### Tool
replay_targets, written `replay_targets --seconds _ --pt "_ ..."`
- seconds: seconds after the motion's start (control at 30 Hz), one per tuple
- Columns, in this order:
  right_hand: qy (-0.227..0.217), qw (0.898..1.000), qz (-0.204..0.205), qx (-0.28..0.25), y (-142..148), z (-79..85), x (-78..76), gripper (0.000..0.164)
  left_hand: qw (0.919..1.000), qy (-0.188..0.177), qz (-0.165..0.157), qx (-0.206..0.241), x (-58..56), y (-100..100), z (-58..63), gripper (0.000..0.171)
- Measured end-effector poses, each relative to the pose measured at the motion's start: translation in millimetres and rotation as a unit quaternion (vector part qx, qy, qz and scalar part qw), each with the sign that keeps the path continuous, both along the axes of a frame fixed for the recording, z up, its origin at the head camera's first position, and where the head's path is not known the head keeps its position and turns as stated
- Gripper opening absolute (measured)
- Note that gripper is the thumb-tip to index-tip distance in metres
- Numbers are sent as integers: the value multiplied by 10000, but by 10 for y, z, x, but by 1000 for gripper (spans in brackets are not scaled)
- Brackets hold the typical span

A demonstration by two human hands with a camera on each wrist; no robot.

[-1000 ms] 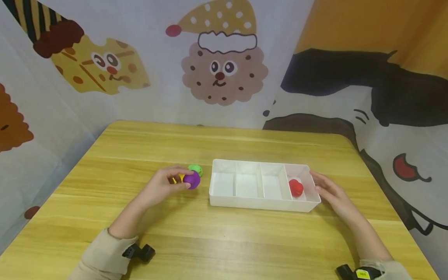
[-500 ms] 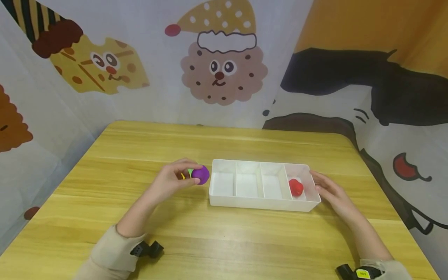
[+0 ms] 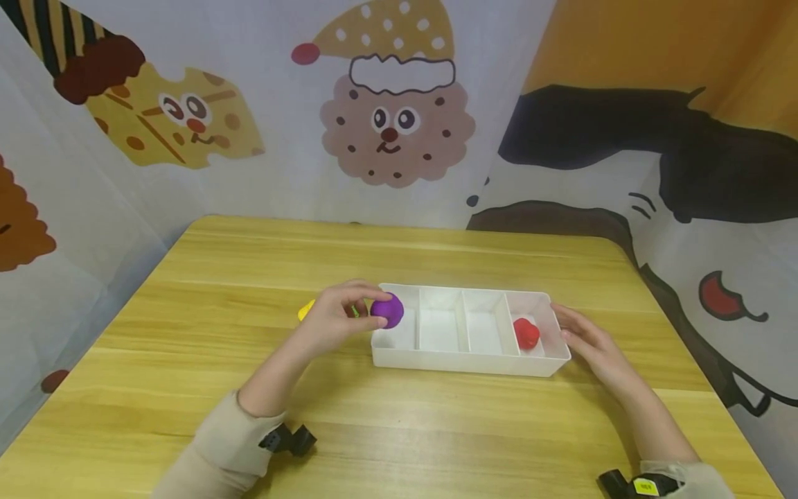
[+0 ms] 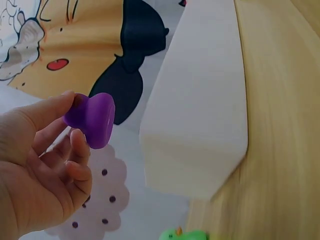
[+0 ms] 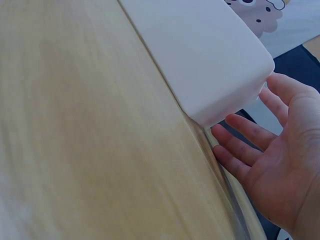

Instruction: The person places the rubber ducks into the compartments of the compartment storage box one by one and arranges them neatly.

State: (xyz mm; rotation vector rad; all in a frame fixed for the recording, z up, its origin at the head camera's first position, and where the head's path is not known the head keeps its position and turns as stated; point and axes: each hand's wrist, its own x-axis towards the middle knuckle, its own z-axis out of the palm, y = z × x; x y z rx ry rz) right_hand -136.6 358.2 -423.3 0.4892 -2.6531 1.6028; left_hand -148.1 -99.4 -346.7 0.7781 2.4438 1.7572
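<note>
Got a yellow toy [image 3: 305,310] on the left half of the tabletop [image 3: 187,346], partly hidden behind the left hand [image 3: 337,317]. Can just spot a green toy [image 3: 355,311] between that hand's fingers, sitting near the left end of a white box [image 3: 467,362]. Pinching a purple toy [image 3: 388,310] between thumb and fingertips with the left hand, clamped on it and holding it up above the leftmost compartment. Looks kinda like a knob with a flared end in the left wrist view. Divided into four compartments, set lengthwise roughly along the tabletop's far edge, well short of it, and closer to the right edge than the left. Got a red toy [image 3: 526,334] lying in the rightmost compartment. Touching the box's right end with the right hand [image 3: 586,339], with its fingers apart and loosely stretched out.
</note>
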Motion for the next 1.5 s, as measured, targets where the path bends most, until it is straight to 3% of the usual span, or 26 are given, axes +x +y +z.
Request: replay_targets --seconds 0.47,1.13,1.5 --pt "13 10000 -1 -5 -14 6 13 46 9992 263 -283 134 -27 406 75 27" --pt "2 10000 -1 -27 -9 10 11 46 9988 137 -463 -37 -91 951 77 29" --pt "-17 10000 -8 11 -7 10 7 46 9987 -92 -511 -8 -141 1179 -6 29"
